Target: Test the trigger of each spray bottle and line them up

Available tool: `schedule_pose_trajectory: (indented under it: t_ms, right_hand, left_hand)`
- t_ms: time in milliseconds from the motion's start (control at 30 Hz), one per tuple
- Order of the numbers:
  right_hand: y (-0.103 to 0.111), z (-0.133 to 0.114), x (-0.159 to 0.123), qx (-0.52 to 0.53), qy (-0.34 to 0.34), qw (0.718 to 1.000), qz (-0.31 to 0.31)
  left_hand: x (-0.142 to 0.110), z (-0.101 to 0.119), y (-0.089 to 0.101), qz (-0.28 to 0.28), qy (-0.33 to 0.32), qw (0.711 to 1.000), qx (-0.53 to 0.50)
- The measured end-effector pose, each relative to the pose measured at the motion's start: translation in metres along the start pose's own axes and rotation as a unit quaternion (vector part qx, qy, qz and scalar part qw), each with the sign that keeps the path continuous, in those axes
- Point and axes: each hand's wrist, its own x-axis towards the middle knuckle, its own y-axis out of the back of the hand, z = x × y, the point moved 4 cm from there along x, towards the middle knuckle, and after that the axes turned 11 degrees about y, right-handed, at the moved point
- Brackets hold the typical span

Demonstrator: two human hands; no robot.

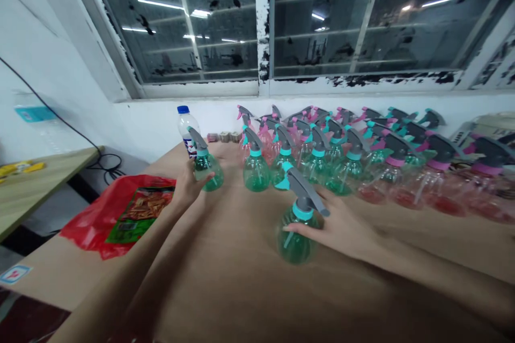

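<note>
My left hand [188,185] is wrapped round a green spray bottle [208,171] with a grey trigger head, standing upright at the left end of the rows. My right hand [340,225] grips another green spray bottle [296,236] standing nearer to me on the brown table [225,289], its grey trigger and teal collar pointing left. Behind them stand several green spray bottles [256,169] and, further right, several pink spray bottles [438,182] in rows.
A clear water bottle [185,127] with a blue cap stands at the back by the wall. A red snack bag [120,217] lies on the table's left. A side desk [36,182] and black cables [107,166] are at far left. Windows run above.
</note>
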Motion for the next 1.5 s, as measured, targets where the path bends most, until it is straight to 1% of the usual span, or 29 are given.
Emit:
schedule_pose_trajectory:
  t_ms: [100, 167, 233, 267, 300, 333, 400, 467, 500, 533, 567, 633, 700, 733, 833, 900, 933, 1033, 1100, 1200, 1300, 1367, 1433, 1500]
  right_hand:
    - [0.006, 0.008, -0.01, 0.01, -0.017, 1.0, -0.02]
    - [0.01, 0.013, -0.016, 0.015, -0.03, 0.999, -0.029]
    - [0.014, 0.017, -0.02, 0.014, -0.036, 0.999, -0.034]
    - [0.015, 0.018, -0.022, 0.014, -0.034, 0.999, -0.037]
    - [0.017, 0.019, -0.023, 0.014, -0.03, 0.999, -0.039]
    - [0.018, 0.019, -0.025, 0.014, -0.024, 0.999, -0.038]
    - [0.02, 0.019, -0.027, 0.012, -0.01, 0.999, -0.031]
    - [0.022, 0.017, -0.029, 0.012, 0.004, 1.0, -0.026]
    - [0.023, 0.016, -0.029, 0.016, 0.01, 1.0, -0.025]
    - [0.024, 0.015, -0.031, 0.022, 0.016, 0.999, -0.026]
    - [0.026, 0.014, -0.032, 0.026, 0.021, 0.999, -0.025]
    - [0.032, 0.014, -0.037, 0.031, 0.028, 0.999, -0.023]
    - [0.041, 0.016, -0.045, 0.041, 0.025, 0.999, -0.025]
    - [0.045, 0.02, -0.05, 0.054, 0.013, 0.998, -0.031]
    - [0.06, 0.036, -0.065, 0.125, -0.074, 0.989, -0.039]
    - [0.069, 0.047, -0.073, 0.184, -0.126, 0.975, -0.014]
    - [0.074, 0.051, -0.076, 0.217, -0.137, 0.966, 0.003]
    - [0.083, 0.056, -0.077, 0.314, -0.136, 0.939, 0.032]
    - [0.086, 0.057, -0.076, 0.345, -0.142, 0.927, 0.045]
    - [0.087, 0.062, -0.075, 0.338, -0.153, 0.926, 0.067]
    - [0.084, 0.066, -0.075, 0.309, -0.136, 0.936, 0.101]
    - [0.08, 0.069, -0.074, 0.303, -0.128, 0.938, 0.109]
    - [0.075, 0.071, -0.073, 0.307, -0.135, 0.937, 0.093]
    - [0.072, 0.073, -0.072, 0.305, -0.148, 0.938, 0.071]
  left_hand:
    - [-0.007, 0.007, 0.001, 0.009, -0.018, 1.0, 0.015]
    - [-0.018, 0.012, 0.007, 0.03, -0.026, 0.999, 0.021]
    - [-0.037, 0.02, 0.014, 0.058, -0.042, 0.997, 0.026]
    - [-0.05, 0.027, 0.017, 0.079, -0.067, 0.994, 0.031]
    - [-0.065, 0.034, 0.019, 0.082, -0.088, 0.992, 0.032]
    - [-0.081, 0.042, 0.017, 0.062, -0.103, 0.992, 0.034]
    - [-0.117, 0.061, 0.008, -0.028, -0.134, 0.99, 0.027]
    - [-0.156, 0.084, -0.01, -0.167, -0.18, 0.969, 0.012]
    - [-0.173, 0.095, -0.019, -0.228, -0.197, 0.954, 0.008]
    - [-0.187, 0.104, -0.028, -0.272, -0.201, 0.941, -0.001]
    - [-0.198, 0.113, -0.037, -0.303, -0.198, 0.932, -0.015]
    - [-0.212, 0.13, -0.053, -0.339, -0.195, 0.919, -0.052]
    - [-0.22, 0.145, -0.068, -0.359, -0.205, 0.907, -0.082]
    - [-0.222, 0.151, -0.074, -0.367, -0.212, 0.901, -0.093]
    - [-0.229, 0.17, -0.089, -0.387, -0.222, 0.887, -0.116]
    - [-0.235, 0.181, -0.098, -0.396, -0.223, 0.882, -0.123]
    - [-0.238, 0.187, -0.102, -0.4, -0.225, 0.88, -0.123]
    - [-0.248, 0.204, -0.115, -0.401, -0.244, 0.876, -0.116]
    - [-0.252, 0.211, -0.123, -0.388, -0.254, 0.88, -0.102]
    - [-0.251, 0.213, -0.13, -0.372, -0.276, 0.883, -0.073]
    - [-0.241, 0.206, -0.13, -0.375, -0.336, 0.863, -0.04]
    - [-0.229, 0.197, -0.127, -0.365, -0.369, 0.854, -0.016]
    - [-0.212, 0.188, -0.126, -0.332, -0.366, 0.87, 0.007]
    - [-0.197, 0.181, -0.126, -0.292, -0.345, 0.892, 0.024]
